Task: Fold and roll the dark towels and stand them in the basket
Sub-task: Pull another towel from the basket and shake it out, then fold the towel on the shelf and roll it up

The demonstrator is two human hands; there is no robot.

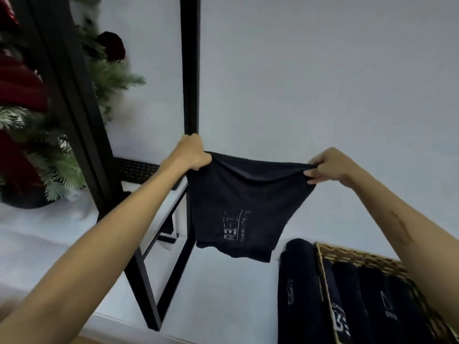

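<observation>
A dark towel (242,207) with pale lettering hangs doubled over in the air in front of me. My left hand (192,153) grips its upper left corner in a fist. My right hand (325,166) pinches the upper right corner, so the top edge is stretched between both hands. Below at the right stands a woven basket (352,255) holding several rolled dark towels (367,301). One more rolled dark towel (299,289) lies just outside the basket's left wall.
A black metal frame (190,70) stands behind the towel, its lower bars (149,281) reaching toward me. An artificial fir tree with red decorations (37,120) fills the left side. The white wall and white surface lie behind and below.
</observation>
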